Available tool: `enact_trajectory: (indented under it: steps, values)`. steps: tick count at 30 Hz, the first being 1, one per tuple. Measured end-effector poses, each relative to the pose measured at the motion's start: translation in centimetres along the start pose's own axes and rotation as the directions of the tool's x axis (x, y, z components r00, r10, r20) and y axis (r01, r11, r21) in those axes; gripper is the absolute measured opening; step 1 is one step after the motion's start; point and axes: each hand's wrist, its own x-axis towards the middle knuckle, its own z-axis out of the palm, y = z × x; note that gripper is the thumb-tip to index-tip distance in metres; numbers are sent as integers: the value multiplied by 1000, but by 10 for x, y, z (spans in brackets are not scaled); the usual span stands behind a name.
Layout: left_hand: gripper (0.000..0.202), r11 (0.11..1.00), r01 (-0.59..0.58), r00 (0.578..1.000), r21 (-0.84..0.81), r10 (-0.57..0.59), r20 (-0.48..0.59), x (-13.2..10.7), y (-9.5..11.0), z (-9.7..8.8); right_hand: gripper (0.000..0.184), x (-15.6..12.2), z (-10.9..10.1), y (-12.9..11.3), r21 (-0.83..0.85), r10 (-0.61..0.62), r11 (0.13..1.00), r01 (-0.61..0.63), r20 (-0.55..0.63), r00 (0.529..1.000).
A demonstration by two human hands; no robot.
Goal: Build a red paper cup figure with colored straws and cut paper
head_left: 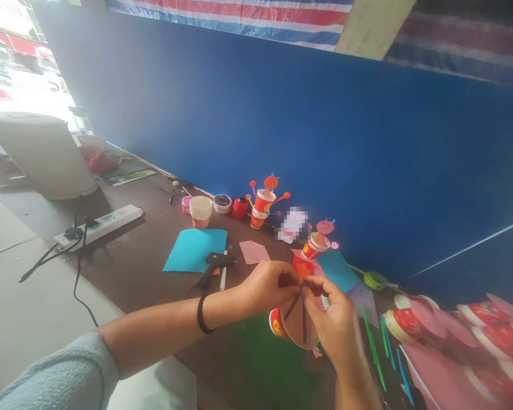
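Purple strip (304,319) pinched in left hand (260,287) and right hand (334,313), presumably for precision; paper cup (294,330) tilted beneath; glue gun (216,262) laid left of both, seemingly for reach.

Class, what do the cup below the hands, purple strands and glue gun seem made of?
Cup: probably paper, smooth; thin-walled with printed red side. Purple strands: perhaps fuzzy wire, dull, but blurred. Glue gun: likely matt plastic; moulded-looking black body.
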Motion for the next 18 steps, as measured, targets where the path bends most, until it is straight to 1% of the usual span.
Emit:
enact_trajectory:
  steps: [4,9,12,13,15,18]
  values:
    - [11,1000,-5,1000,29,4,7,4,2,-3,19,6,-2,3,12,3,1000,-4,70,998]
    - [10,999,-7,1000,42,7,-16,8,0,-3,19,12,2,7,5,-16,1000,16,77,997]
    - [10,1000,13,1000,-4,-13,-9,9,-4,-3,21,13,4,8,32,-5,999,2,88,996]
    - [11,999,21,1000,-34,-21,-1,10,-5,-4,23,13,5,9,65,5,998,-11,88,996]
    - [14,993,34,999,-114,-34,-3,12,-9,-6,29,9,4,15,190,39,980,-54,81,996]
    - [16,947,66,995,-314,-85,-44,16,-15,-10,40,-2,2,28,436,120,890,-132,54,991]
